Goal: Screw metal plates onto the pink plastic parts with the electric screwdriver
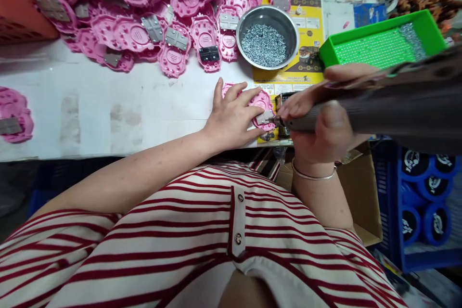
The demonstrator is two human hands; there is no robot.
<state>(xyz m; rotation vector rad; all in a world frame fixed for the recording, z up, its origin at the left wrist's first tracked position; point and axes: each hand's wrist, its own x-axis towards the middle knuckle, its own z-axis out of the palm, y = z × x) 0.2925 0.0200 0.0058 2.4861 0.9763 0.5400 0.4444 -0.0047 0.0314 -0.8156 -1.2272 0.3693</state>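
1. Our left fingers (pixel 234 90) spread wide over a pink casing (pixel 263 98) on the worktop (pixel 173 120).
2. Our right fingers (pixel 298 103) grip a grey driver (pixel 397 106), its bit (pixel 275 119) at the casing's metal plate (pixel 263 117).
3. A steel bowl (pixel 292 38) and green tray (pixel 371 50) hold small screws (pixel 263 45).
4. A blue crate (pixel 395 202) holds blue-and-black discs (pixel 435 187).

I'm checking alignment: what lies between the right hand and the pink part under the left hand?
The head view shows the held tool's metal tip there, with part of a dark object beside it.
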